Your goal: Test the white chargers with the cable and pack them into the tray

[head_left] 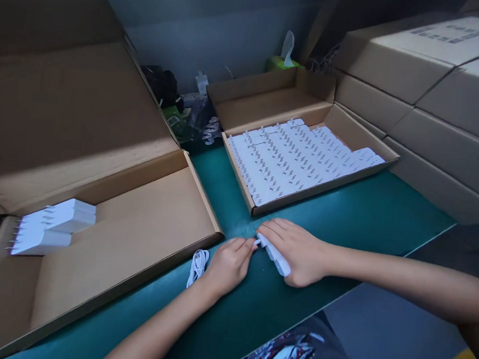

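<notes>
Both hands meet over the green table point(346, 212), just in front of the two boxes. Right hand point(304, 253) wraps a white block point(278, 258), palm over it, fingers curled round the far side; firm hold. Left hand point(230, 264) is narrow, thumb and fingertips pinched on a small white tip point(258, 241) at the block's near-left end. Cable end or part of the block? Too small to tell.

Block is between the hands, tilted, off the boxes. White cable point(198, 267) lies coiled just beside the left wrist, near the left box's front edge; whether it runs to the pinched tip is hidden by the hand.

Step in hand looks like fine work at the block's end: right hand steadies, left hand works the tip. The next move seems to call for a steady right grip and a small, straight finger action from the left, with the tip lined up to the block. A skewed push or pull could bend it or slip.

Left box point(134, 220): a few white units point(55, 224) packed in the far-left corner, metal pins showing, rest bare cardboard. Right box point(348, 127): rows of white pieces point(291, 167), pins up, nearly full, gaps toward the back. Neither hand touches either group.
</notes>
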The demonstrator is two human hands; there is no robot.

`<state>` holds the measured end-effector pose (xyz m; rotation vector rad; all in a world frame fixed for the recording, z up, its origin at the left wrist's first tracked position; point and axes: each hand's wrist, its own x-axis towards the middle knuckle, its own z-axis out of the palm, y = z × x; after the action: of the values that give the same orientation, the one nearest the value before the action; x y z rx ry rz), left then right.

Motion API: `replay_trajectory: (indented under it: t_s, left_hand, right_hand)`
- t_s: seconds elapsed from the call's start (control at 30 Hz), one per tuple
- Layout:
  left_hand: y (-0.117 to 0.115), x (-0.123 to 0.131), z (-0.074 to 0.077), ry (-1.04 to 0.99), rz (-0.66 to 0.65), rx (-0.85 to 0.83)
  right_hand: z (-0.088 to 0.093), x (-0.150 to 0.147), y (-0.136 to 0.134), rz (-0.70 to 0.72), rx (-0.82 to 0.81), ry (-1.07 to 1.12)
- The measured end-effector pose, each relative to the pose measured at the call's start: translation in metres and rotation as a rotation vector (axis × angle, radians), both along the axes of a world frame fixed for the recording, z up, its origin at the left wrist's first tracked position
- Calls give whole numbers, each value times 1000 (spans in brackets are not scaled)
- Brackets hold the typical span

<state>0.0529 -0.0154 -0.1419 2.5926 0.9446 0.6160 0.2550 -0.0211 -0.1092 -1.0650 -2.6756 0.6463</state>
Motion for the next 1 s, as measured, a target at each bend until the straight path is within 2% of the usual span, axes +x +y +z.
replay_trajectory:
  t_s: [0.23,0.4,0.53,0.67,0.77,1.0]
  left_hand:
    - [-1,-11,1,-59,-4,-73]
    - [-15,-30,5,-153,111,-183]
    - [-33,-14,2,-168,119,-227]
    - [-39,7,-5,-153,123,-171]
    - [-37,9,-4,-94,87,-125]
    - [-21,8,10,60,-34,-115]
  right_hand:
    - [1,1,1,-10,-23,13]
    - [-1,1,2,-27,-42,31]
    - [-1,-1,2,-28,-34,30]
    - [0,-2,2,-33,-26,34]
    - [-1,-1,1,-35,-11,46]
    - [-2,-2,1,-33,7,45]
